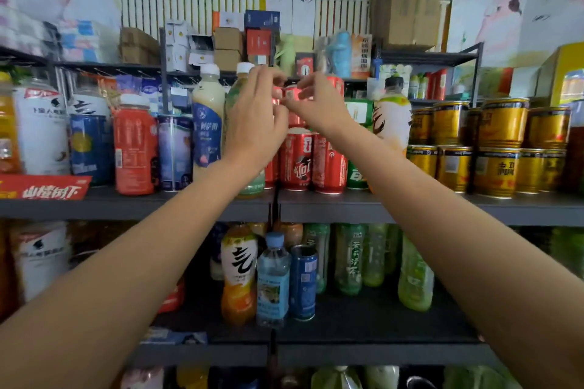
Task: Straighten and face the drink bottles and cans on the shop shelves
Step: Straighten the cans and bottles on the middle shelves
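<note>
Two bare arms reaching up to the middle of the frame, to a stack of red cans (298,148) on the dark shelf (410,205). Left hand (256,117) in front of a tall green bottle (241,104), fingers curled toward a small red can (292,95) on top of the stack. Right hand (316,101) just beside it, fingers bent around the same small can from the right. Both hands blurry, so hard to tell how tight the hold is. More red cans below, standing upright in a row. Left of the hands: a tall bottle with a blue label (207,123), a pale blue can (175,151), a red bottle (136,145) and a big white jug (41,129). Right of the hands: an orange and white bottle (392,114), then gold cans (502,148) piled two high. On the lower shelf, in the middle of the frame: an orange bottle (238,275), a water bottle (273,278) and a blue can (303,283) close together, green bottles (414,278) to the right. Boxes (407,3) up top.
</note>
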`<action>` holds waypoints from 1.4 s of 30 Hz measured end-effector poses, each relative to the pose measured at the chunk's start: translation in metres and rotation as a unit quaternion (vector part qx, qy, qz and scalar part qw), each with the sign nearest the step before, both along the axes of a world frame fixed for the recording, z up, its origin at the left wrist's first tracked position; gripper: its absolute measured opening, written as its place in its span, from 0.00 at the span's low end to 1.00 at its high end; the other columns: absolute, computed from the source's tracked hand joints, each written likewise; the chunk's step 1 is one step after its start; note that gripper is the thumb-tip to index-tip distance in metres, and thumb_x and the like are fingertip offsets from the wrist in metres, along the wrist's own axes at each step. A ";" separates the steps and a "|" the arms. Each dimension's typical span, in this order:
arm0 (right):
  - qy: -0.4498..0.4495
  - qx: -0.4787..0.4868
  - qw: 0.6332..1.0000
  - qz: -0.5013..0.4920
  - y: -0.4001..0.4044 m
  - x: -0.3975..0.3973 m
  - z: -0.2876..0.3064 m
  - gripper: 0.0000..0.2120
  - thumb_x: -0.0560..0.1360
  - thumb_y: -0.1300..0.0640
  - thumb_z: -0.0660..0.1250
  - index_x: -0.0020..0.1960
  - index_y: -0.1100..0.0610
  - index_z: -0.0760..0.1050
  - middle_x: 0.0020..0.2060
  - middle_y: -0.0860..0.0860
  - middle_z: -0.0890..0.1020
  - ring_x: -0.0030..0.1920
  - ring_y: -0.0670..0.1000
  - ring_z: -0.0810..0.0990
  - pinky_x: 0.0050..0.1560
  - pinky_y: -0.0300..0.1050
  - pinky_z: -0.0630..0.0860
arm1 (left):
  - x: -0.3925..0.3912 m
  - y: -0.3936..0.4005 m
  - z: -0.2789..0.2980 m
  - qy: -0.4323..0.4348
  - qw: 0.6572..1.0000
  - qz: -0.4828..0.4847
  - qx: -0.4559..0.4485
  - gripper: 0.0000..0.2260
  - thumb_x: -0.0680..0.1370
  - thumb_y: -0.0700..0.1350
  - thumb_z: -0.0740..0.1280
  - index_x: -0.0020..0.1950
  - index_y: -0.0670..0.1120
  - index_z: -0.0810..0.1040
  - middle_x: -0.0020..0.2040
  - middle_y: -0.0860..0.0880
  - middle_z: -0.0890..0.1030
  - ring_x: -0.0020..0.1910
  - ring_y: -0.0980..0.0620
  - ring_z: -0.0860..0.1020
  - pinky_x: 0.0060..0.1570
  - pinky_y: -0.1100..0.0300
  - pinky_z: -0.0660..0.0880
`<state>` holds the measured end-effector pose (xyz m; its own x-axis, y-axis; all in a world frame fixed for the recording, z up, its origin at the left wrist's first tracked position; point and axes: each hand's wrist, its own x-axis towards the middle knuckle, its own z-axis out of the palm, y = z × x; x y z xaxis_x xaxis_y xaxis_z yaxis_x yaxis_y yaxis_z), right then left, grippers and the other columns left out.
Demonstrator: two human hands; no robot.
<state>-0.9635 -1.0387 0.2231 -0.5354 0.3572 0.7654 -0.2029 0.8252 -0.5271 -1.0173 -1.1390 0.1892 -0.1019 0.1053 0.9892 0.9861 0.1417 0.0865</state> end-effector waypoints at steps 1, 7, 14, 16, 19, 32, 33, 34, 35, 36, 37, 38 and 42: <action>-0.042 -0.016 0.999 0.021 -0.007 -0.002 -0.005 0.23 0.72 0.54 0.70 0.62 0.62 0.67 0.52 0.53 0.74 0.53 0.51 0.74 0.53 0.44 0.73 | -0.004 -0.009 -0.006 -0.015 1.000 0.003 0.013 0.15 0.71 0.33 0.58 0.56 0.40 0.71 0.54 0.44 0.73 0.47 0.51 0.73 0.45 0.59 0.70; -0.133 -0.105 0.984 0.057 -0.038 -0.034 -0.026 0.32 0.72 0.52 0.72 0.67 0.65 0.61 0.60 0.58 0.72 0.57 0.54 0.74 0.59 0.49 0.74 | -0.030 -0.062 -0.022 -0.162 0.986 0.027 0.031 0.12 0.74 0.31 0.58 0.56 0.37 0.70 0.55 0.41 0.72 0.45 0.53 0.69 0.43 0.64 0.66; -0.141 -0.141 0.980 -0.010 -0.042 -0.056 -0.054 0.39 0.71 0.52 0.73 0.72 0.64 0.56 0.67 0.59 0.69 0.65 0.58 0.70 0.57 0.44 0.70 | -0.045 -0.082 -0.034 -0.232 0.971 0.028 -0.055 0.13 0.74 0.32 0.59 0.59 0.40 0.68 0.55 0.44 0.71 0.48 0.46 0.75 0.50 0.49 0.74; -0.165 -0.136 0.977 -0.027 -0.043 -0.058 -0.059 0.40 0.70 0.52 0.73 0.72 0.65 0.55 0.68 0.59 0.68 0.66 0.58 0.70 0.59 0.45 0.69 | -0.046 -0.076 -0.039 -0.256 0.964 0.019 -0.071 0.14 0.75 0.33 0.60 0.60 0.40 0.67 0.56 0.43 0.72 0.48 0.45 0.75 0.49 0.51 0.74; -0.167 -0.146 0.975 -0.030 -0.043 -0.060 -0.064 0.39 0.69 0.49 0.74 0.70 0.64 0.60 0.65 0.58 0.73 0.63 0.57 0.73 0.63 0.50 0.72 | -0.045 -0.064 -0.047 -0.277 0.957 -0.001 -0.089 0.14 0.75 0.35 0.62 0.61 0.41 0.67 0.58 0.43 0.71 0.50 0.45 0.76 0.49 0.54 0.72; 0.084 0.010 0.996 0.039 -0.049 0.031 -0.117 0.22 0.68 0.51 0.72 0.59 0.53 0.71 0.53 0.51 0.76 0.55 0.50 0.75 0.54 0.41 0.74 | 0.019 -0.040 -0.073 -0.156 0.968 -0.176 -0.090 0.28 0.72 0.57 0.63 0.66 0.44 0.64 0.58 0.49 0.76 0.56 0.53 0.75 0.56 0.60 0.71; 0.097 0.040 0.994 0.042 -0.044 0.044 -0.123 0.22 0.68 0.50 0.71 0.60 0.53 0.71 0.54 0.52 0.77 0.57 0.51 0.75 0.56 0.45 0.74 | 0.031 -0.038 -0.079 -0.123 0.971 -0.183 -0.095 0.29 0.71 0.58 0.63 0.67 0.44 0.64 0.58 0.50 0.75 0.57 0.54 0.73 0.57 0.61 0.70; 0.112 0.071 0.991 0.030 -0.039 0.058 -0.131 0.21 0.69 0.51 0.69 0.59 0.55 0.71 0.54 0.53 0.77 0.57 0.52 0.76 0.57 0.46 0.74 | 0.042 -0.034 -0.088 -0.089 0.973 -0.189 -0.097 0.29 0.71 0.57 0.64 0.67 0.43 0.64 0.58 0.52 0.73 0.57 0.55 0.72 0.59 0.62 0.68; 0.121 0.105 0.987 0.010 -0.035 0.071 -0.140 0.18 0.69 0.51 0.68 0.56 0.58 0.73 0.53 0.52 0.77 0.55 0.52 0.77 0.57 0.46 0.74 | 0.051 -0.029 -0.097 -0.055 0.975 -0.195 -0.097 0.29 0.71 0.55 0.65 0.67 0.42 0.64 0.58 0.53 0.71 0.58 0.55 0.70 0.60 0.63 0.66; 0.119 0.139 0.983 -0.015 -0.027 0.084 -0.152 0.16 0.69 0.51 0.66 0.53 0.60 0.75 0.50 0.51 0.77 0.53 0.52 0.77 0.55 0.45 0.74 | 0.059 -0.025 -0.108 -0.026 0.974 -0.202 -0.099 0.29 0.70 0.54 0.65 0.67 0.42 0.63 0.57 0.53 0.70 0.57 0.55 0.69 0.60 0.64 0.65; 0.110 0.165 0.979 -0.047 -0.020 0.096 -0.166 0.15 0.69 0.51 0.65 0.49 0.60 0.76 0.46 0.50 0.78 0.50 0.52 0.77 0.52 0.45 0.74 | 0.066 -0.019 -0.120 -0.005 0.971 -0.212 -0.108 0.29 0.70 0.54 0.66 0.66 0.43 0.64 0.56 0.52 0.71 0.57 0.54 0.69 0.60 0.65 0.65; 0.091 0.177 0.977 -0.081 -0.009 0.106 -0.184 0.14 0.68 0.50 0.65 0.48 0.59 0.76 0.44 0.51 0.78 0.49 0.51 0.78 0.51 0.44 0.73 | 0.070 -0.013 -0.134 0.009 0.966 -0.224 -0.127 0.29 0.70 0.54 0.67 0.66 0.42 0.65 0.56 0.49 0.73 0.56 0.53 0.70 0.59 0.65 0.65; -0.051 0.106 0.978 -0.171 0.028 0.129 -0.255 0.25 0.71 0.41 0.66 0.51 0.63 0.78 0.45 0.56 0.81 0.45 0.54 0.81 0.48 0.38 0.75 | 0.072 0.012 -0.195 -0.046 0.923 -0.262 -0.277 0.30 0.73 0.56 0.69 0.69 0.43 0.65 0.64 0.47 0.73 0.63 0.55 0.67 0.63 0.76 0.57</action>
